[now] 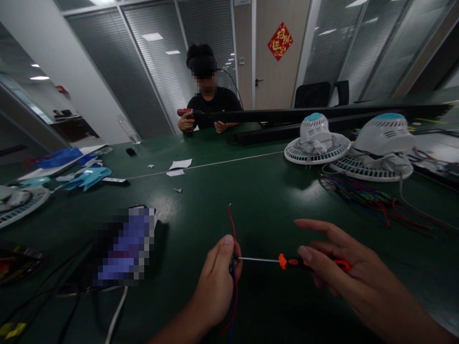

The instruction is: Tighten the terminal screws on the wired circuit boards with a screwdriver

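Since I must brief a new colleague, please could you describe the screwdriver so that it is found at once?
Over the near side of the green table, find the wearer's right grip. It holds the screwdriver, its shaft pointing at the left grip. Unlike the thin red wire there, the tool has a straight metal shaft and an orange-and-black handle.

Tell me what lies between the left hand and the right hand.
In the head view, the screwdriver does: its metal shaft runs from the right hand across to the left hand, which holds wires.
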`<control>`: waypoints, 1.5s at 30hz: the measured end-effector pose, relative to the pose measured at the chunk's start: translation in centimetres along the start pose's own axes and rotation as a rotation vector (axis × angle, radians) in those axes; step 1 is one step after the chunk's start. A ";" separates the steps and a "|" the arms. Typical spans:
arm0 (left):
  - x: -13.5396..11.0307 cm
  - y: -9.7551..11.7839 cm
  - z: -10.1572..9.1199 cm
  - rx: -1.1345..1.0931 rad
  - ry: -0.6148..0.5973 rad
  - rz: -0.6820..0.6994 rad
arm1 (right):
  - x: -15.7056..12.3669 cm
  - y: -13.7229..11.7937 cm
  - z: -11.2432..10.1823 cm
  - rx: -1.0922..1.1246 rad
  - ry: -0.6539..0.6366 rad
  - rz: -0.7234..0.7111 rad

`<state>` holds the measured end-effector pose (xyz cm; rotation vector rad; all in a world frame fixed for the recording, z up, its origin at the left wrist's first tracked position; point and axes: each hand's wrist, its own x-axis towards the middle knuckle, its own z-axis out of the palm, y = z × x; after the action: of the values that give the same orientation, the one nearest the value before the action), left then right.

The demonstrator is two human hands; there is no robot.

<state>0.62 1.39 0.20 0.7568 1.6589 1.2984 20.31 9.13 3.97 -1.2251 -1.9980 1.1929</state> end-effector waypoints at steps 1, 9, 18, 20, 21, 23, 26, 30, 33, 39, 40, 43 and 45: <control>0.0 0.1 0.0 -0.005 0.000 -0.002 | 0.0 0.0 0.0 -0.002 -0.001 -0.005; 0.1 0.1 0.0 0.004 0.010 -0.005 | -0.1 0.5 0.1 -0.025 -0.020 0.002; 0.0 0.1 0.1 -0.052 0.008 -0.025 | 0.1 0.6 0.1 -0.060 -0.104 0.106; 0.0 0.2 0.1 -0.034 0.007 -0.035 | 0.2 0.4 0.0 -0.073 -0.103 0.077; -0.1 0.3 0.1 -0.024 0.006 -0.039 | 0.2 0.4 0.0 -0.076 -0.097 0.058; -0.1 0.4 0.1 -0.009 0.001 -0.038 | 0.2 0.3 0.0 -0.074 -0.086 0.029; -0.2 0.4 0.1 -0.003 -0.002 -0.020 | 0.2 0.3 0.1 -0.052 -0.085 0.029; 0.0 0.2 0.1 0.005 -0.007 -0.004 | 0.2 0.4 0.2 -0.031 -0.074 0.033; 0.1 0.0 0.1 -0.004 -0.007 -0.005 | 0.1 0.3 0.2 -0.043 -0.064 0.010; 0.1 0.2 0.0 0.040 -0.005 -0.026 | 0.1 0.2 0.0 -0.026 -0.042 0.005; 0.0 0.2 0.0 0.031 -0.006 -0.029 | 0.1 0.2 0.1 -0.020 -0.036 0.004; 0.0 0.2 0.0 0.003 -0.007 -0.029 | -0.1 0.2 0.1 0.008 -0.024 0.012; -0.1 0.2 0.0 -0.005 -0.011 -0.022 | -0.2 0.3 0.2 0.045 -0.012 0.031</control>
<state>0.68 1.40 0.46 0.7394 1.6504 1.2809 20.40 8.98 3.59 -1.2340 -1.9567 1.2566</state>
